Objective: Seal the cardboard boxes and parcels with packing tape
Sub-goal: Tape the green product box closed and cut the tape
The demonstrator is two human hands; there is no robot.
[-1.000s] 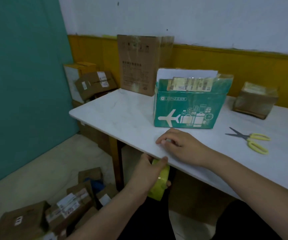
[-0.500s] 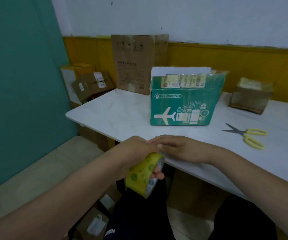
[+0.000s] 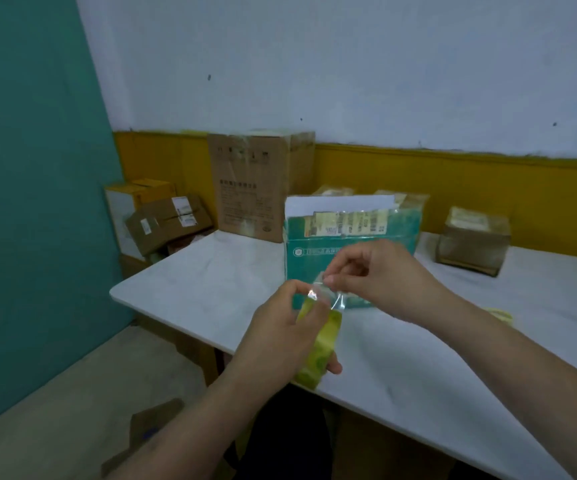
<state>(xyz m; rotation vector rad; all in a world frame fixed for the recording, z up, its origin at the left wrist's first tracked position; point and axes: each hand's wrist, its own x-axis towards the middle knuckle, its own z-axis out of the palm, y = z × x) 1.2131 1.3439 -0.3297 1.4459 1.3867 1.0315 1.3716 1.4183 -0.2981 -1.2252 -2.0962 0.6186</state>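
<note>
Peeling tape free | left hand (image 3: pixel 280 337) grips tape roll (image 3: pixel 318 344) just before green box (image 3: pixel 349 233) | right hand (image 3: pixel 380 282) pinches tape end (image 3: pixel 336 299) | advice: draw steadily boxward, strip flat, untwisted

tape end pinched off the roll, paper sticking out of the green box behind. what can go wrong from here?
1. The right hand pinches a short, curling tape end close to the tape roll held in the left hand; it may fold onto itself or stick to the fingers.
2. A white sheet stands above the green box top edge; taping over it could trap or crease it.
</note>
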